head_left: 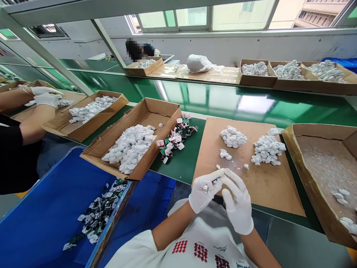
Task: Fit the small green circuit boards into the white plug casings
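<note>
My left hand (203, 191), in a white glove, is closed around a small white plastic part with a metal piece (206, 187). Red and blue bits show at its fingertips. My right hand (238, 203), also gloved, reaches its bent fingers to the left fingertips, its thumb held apart; no separate object shows in it. Both hands are over the near edge of a brown cardboard sheet (212, 160). On the sheet lie two heaps of white parts, a left heap (233, 137) and a right heap (268, 150), with a few loose white pieces (225, 154) between.
Left of the sheet lie circuit boards with white pieces (174, 139), beside a cardboard box of white parts (164, 108). A cardboard tray (315, 136) stands right. Below left is a blue bin (36, 219) holding boards. A co-worker's gloved hands (47, 96) work at far left.
</note>
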Demonstrator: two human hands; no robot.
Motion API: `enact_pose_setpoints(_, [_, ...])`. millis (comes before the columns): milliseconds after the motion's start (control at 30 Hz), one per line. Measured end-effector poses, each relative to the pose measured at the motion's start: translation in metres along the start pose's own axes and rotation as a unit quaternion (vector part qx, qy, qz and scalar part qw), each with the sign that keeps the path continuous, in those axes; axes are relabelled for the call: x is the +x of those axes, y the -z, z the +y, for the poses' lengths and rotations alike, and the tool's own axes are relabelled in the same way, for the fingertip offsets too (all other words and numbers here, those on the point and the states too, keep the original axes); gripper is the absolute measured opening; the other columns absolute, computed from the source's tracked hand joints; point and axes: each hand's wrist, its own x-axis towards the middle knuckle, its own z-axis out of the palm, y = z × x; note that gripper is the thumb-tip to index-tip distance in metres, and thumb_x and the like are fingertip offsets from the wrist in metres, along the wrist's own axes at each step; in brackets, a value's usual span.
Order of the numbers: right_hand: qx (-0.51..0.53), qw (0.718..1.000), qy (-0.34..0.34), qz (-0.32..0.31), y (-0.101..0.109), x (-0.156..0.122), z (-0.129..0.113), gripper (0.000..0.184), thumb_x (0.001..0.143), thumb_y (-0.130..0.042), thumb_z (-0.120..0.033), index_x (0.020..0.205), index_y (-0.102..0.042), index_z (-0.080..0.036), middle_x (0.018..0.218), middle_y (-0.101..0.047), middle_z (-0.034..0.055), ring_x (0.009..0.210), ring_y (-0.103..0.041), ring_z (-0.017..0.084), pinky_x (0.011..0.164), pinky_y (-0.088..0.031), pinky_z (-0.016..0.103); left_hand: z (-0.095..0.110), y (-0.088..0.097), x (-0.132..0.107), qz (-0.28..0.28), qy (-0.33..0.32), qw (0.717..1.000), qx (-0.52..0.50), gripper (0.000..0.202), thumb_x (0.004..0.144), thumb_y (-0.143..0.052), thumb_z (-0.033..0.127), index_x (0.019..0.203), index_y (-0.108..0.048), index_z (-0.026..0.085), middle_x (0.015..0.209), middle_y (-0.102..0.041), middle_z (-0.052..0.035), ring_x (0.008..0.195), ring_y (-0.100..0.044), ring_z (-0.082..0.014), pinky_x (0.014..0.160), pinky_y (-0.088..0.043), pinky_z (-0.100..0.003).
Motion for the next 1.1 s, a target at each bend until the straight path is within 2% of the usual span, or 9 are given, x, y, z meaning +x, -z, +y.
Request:
enact_pose_setpoints(100, [0.037, 0.998, -0.035, -0.039, 0.002, 0.002, -0.003, 0.034, 0.094, -0.035, -0.014, 0.116, -0.059, -0.025, 0.133, -0.053, 0.0059, 0.121, -0.053, 0.023, 0.097, -0.050, 0.043, 0.000, 0.002, -0.001, 0.011, 0.008, 1.000, -0.011, 0.037, 0.076, -0.064, 0.028, 0.109, -0.070, 0.014, 0.108, -0.070, -0.0124, 0.097, -0.064, -0.0252, 0.089, -0.051, -0.035])
enact_pose_setpoints(233, [-0.034, 0.999, 0.032, 0.006, 0.002, 0.002, -0.003, 0.035, 0.086, -0.053, -0.016, 0.120, -0.056, -0.027, 0.135, -0.048, 0.0070, 0.120, -0.053, 0.025, 0.095, -0.051, 0.043, 0.005, 0.003, -0.002, -0.004, 0.011, 0.998, -0.063, 0.043, 0.074, -0.066, 0.043, 0.105, -0.070, 0.014, 0.099, -0.071, -0.0122, 0.087, -0.065, -0.0232, 0.084, -0.053, -0.035])
enact_pose_setpoints(333, [-0.039, 0.998, 0.057, 0.000, 0.008, 0.009, 0.001, 0.040, 0.082, -0.059, -0.020, 0.122, -0.054, -0.025, 0.134, -0.048, 0.0093, 0.120, -0.053, 0.027, 0.093, -0.052, 0.043, 0.000, 0.002, -0.001, -0.059, 0.038, 0.987, -0.147, 0.049, 0.071, -0.065, 0.058, 0.093, -0.070, 0.014, 0.081, -0.070, -0.0084, 0.074, -0.065, -0.0197, 0.074, -0.054, -0.033])
enact_pose_setpoints(467, [-0.028, 0.987, 0.138, -0.074, 0.017, 0.025, 0.004, 0.042, 0.081, -0.063, -0.020, 0.121, -0.054, -0.025, 0.115, -0.063, 0.0079, 0.113, -0.058, 0.025, 0.088, -0.054, 0.041, -0.015, 0.000, 0.003, -0.131, 0.068, 0.968, -0.204, 0.055, 0.065, -0.064, 0.068, 0.065, -0.061, 0.014, 0.066, -0.063, -0.0054, 0.062, -0.059, -0.0167, 0.062, -0.051, -0.030])
enact_pose_setpoints(567, [-0.067, 0.983, 0.165, -0.048, 0.017, 0.032, 0.006, 0.037, 0.081, -0.063, -0.014, 0.115, -0.057, -0.027, 0.101, -0.069, 0.0042, 0.102, -0.064, 0.022, 0.082, -0.056, 0.036, -0.019, 0.000, 0.006, -0.129, 0.081, 0.971, -0.185, 0.063, 0.065, -0.055, 0.076, 0.069, -0.061, 0.013, 0.065, -0.062, -0.0050, 0.060, -0.057, -0.0161, 0.060, -0.050, -0.031])
enact_pose_setpoints(700, [-0.118, 0.975, 0.187, -0.029, 0.008, 0.029, 0.011, 0.041, 0.079, -0.061, -0.010, 0.116, -0.056, -0.025, 0.100, -0.070, 0.0047, 0.102, -0.064, 0.022, 0.081, -0.056, 0.036, -0.012, -0.001, 0.005, -0.110, 0.080, 0.982, -0.131, 0.053, 0.066, -0.063, 0.066, 0.075, -0.060, 0.014, 0.071, -0.063, -0.0041, 0.067, -0.058, -0.0163, 0.065, -0.049, -0.029])
enact_pose_setpoints(800, [-0.080, 0.986, 0.140, -0.047, 0.002, 0.023, 0.015, 0.043, 0.080, -0.058, -0.008, 0.120, -0.053, -0.024, 0.109, -0.067, 0.0077, 0.104, -0.063, 0.021, 0.084, -0.056, 0.035, -0.009, -0.004, 0.004, -0.071, 0.095, 0.987, -0.108, 0.046, 0.070, -0.065, 0.059, 0.078, -0.059, 0.014, 0.072, -0.063, -0.0035, 0.067, -0.058, -0.0154, 0.066, -0.048, -0.028])
enact_pose_setpoints(1000, [-0.024, 0.994, 0.100, -0.036, 0.003, 0.019, 0.016, 0.040, 0.082, -0.060, -0.011, 0.118, -0.056, -0.029, 0.108, -0.067, 0.0060, 0.101, -0.064, 0.019, 0.083, -0.056, 0.034, -0.007, 0.000, 0.006, -0.135, 0.106, 0.970, -0.171, 0.046, 0.068, -0.068, 0.057, 0.078, -0.061, 0.013, 0.073, -0.066, -0.0052, 0.070, -0.061, -0.0177, 0.069, -0.050, -0.030])
enact_pose_setpoints(1100, [-0.007, 0.995, 0.088, -0.042, 0.005, 0.020, 0.014, 0.043, 0.082, -0.060, -0.013, 0.121, -0.053, -0.028, 0.114, -0.065, 0.0076, 0.104, -0.063, 0.020, 0.085, -0.056, 0.035, -0.006, 0.001, 0.005, -0.113, 0.113, 0.970, -0.184, 0.043, 0.071, -0.066, 0.056, 0.076, -0.062, 0.013, 0.073, -0.067, -0.0053, 0.069, -0.063, -0.0178, 0.070, -0.051, -0.031])
